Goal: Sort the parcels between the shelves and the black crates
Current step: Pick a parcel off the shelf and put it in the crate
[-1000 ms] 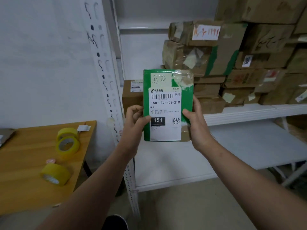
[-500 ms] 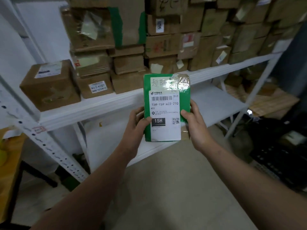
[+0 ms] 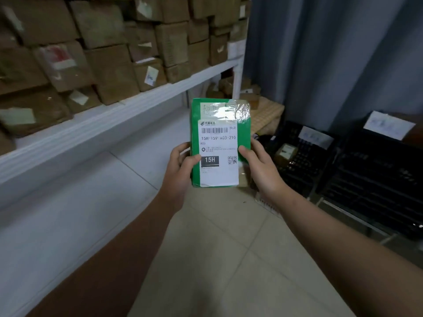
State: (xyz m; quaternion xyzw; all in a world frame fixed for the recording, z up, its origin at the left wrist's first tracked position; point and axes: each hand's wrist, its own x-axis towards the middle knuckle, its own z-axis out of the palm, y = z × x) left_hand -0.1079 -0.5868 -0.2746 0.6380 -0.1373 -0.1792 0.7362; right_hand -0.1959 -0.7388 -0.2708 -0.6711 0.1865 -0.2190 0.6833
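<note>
Beside white shelving (image 3: 91, 126), left hand (image 3: 180, 172) and right hand (image 3: 261, 170) grip green parcel (image 3: 217, 143) between them.

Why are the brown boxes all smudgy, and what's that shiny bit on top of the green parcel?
Head view: the brown cardboard boxes on the white metal shelf are motion-blurred; the flat green parcel with white label, gripped by left hand and right hand, looks sharp; the shiny bit is glare off clear tape.
</note>
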